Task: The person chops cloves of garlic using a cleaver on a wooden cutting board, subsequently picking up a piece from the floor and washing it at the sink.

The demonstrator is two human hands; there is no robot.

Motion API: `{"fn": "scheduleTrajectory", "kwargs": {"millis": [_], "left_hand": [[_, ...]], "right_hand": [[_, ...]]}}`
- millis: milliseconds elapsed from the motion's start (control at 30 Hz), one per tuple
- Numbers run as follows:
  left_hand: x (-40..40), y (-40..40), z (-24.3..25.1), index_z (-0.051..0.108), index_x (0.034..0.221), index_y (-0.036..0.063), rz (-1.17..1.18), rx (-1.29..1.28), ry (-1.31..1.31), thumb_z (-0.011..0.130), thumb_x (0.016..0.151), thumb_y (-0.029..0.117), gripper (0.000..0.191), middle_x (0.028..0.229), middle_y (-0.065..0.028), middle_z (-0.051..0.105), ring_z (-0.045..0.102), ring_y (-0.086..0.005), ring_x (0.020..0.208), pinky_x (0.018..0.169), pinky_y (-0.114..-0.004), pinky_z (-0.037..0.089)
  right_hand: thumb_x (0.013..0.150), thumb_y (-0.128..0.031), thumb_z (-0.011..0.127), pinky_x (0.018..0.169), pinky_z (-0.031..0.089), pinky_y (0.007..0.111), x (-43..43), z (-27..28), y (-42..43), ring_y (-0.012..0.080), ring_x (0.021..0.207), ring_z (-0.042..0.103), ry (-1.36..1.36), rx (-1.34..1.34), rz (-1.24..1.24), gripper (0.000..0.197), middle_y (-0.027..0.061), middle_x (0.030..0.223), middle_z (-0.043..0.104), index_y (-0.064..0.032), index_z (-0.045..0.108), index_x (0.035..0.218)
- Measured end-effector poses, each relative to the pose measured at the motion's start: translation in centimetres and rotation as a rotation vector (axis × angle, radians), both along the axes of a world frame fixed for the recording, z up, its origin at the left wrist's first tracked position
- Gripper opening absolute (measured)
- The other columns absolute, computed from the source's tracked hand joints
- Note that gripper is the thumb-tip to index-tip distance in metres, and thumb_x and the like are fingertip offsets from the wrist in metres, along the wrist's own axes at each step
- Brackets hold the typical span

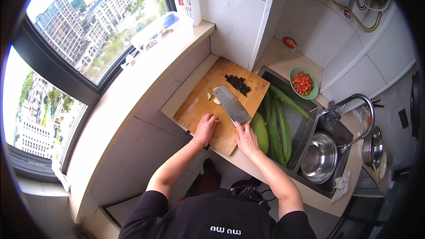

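My right hand point(247, 139) grips the handle of a cleaver point(232, 104), whose broad blade lies nearly flat over a wooden cutting board point(192, 111). My left hand point(205, 128) rests on the board's near part, its fingertips pinching a small pale piece point(217, 119) that looks like a garlic clove. Beyond the blade's left edge lie several garlic cloves point(216, 101), one of them partly hidden by the cleaver. A heap of chopped black food point(238, 84), perhaps wood ear fungus, sits on the far right of the board.
Right of the board, a sink point(295, 114) holds long ridged green gourds point(279, 129) and a smooth pale-green gourd point(260, 132). A steel bowl point(319, 158) stands in the adjoining basin, under a curved faucet point(368, 113). A green bowl of chopped red peppers point(302, 83) stands behind.
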State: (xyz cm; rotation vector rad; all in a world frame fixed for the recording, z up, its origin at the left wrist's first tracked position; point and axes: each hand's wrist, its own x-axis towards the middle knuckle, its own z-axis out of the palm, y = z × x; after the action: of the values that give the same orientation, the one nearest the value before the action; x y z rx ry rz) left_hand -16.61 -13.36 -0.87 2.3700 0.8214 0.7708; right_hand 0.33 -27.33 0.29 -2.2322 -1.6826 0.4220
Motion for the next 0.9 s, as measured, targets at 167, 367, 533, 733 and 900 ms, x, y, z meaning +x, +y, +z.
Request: {"fn": "scheduleTrajectory", "kwargs": {"millis": [167, 367, 533, 733, 900], "left_hand": [[-1.0, 0.2, -0.8, 0.065, 0.101, 0.0058, -0.174, 0.034, -0.031, 0.064, 0.082, 0.007, 0.019, 0.105, -0.0113, 0.062, 0.058, -0.0310, 0.101, 0.087, -0.038, 0.049], [4.1, 1.0, -1.2, 0.063, 0.102, 0.0034, -0.285, -0.025, -0.070, 0.058, 0.083, 0.003, 0.020, 0.108, -0.0128, 0.060, 0.057, -0.0322, 0.103, 0.089, -0.038, 0.049], [7.2, 0.9, -1.3, 0.058, 0.102, 0.0019, -0.265, -0.099, -0.090, 0.055, 0.082, 0.003, 0.020, 0.106, -0.0136, 0.058, 0.054, -0.0334, 0.103, 0.089, -0.038, 0.047], [4.2, -2.6, -1.5, 0.054, 0.102, 0.0003, 0.234, -0.393, -0.294, 0.052, 0.094, 0.007, 0.011, 0.105, -0.0169, 0.057, 0.053, -0.0347, 0.103, 0.090, -0.039, 0.045], [5.3, -4.4, -2.8, 0.050, 0.119, -0.0013, 0.507, -0.325, -0.414, 0.045, 0.098, 0.012, 0.025, 0.125, -0.0199, 0.052, 0.048, -0.0368, 0.118, 0.105, -0.041, 0.036]], "right_hand": [[0.077, -0.013, 0.064, 0.076, 0.052, 0.050, 1.5, 4.1, 1.2, 0.0407, 0.090, 0.063, 0.262, -0.100, -0.065, 0.073, 0.0217, 0.108, 0.063, -0.0166, 0.035, 0.144], [0.092, -0.018, 0.061, 0.067, 0.052, 0.046, 2.2, 4.7, -2.0, 0.0408, 0.078, 0.065, 0.184, 0.536, -0.100, 0.054, 0.0225, 0.093, 0.066, -0.0153, 0.041, 0.143], [0.094, -0.020, 0.060, 0.060, 0.050, 0.047, 3.2, 3.8, -3.0, 0.0407, 0.071, 0.063, 0.157, 0.269, -0.204, 0.053, 0.0198, 0.090, 0.066, -0.0260, 0.042, 0.143], [0.095, -0.027, 0.058, 0.051, 0.050, 0.044, 3.6, 0.5, -4.5, 0.0323, 0.057, 0.061, -0.177, 0.443, -0.094, 0.049, 0.0127, 0.069, 0.055, -0.0312, 0.045, 0.142], [0.093, -0.025, 0.061, 0.046, 0.049, 0.045, 4.5, -1.1, -5.4, 0.0311, 0.050, 0.059, -0.357, 0.085, 0.098, 0.054, 0.0107, 0.066, 0.054, -0.0322, 0.044, 0.144]]}}
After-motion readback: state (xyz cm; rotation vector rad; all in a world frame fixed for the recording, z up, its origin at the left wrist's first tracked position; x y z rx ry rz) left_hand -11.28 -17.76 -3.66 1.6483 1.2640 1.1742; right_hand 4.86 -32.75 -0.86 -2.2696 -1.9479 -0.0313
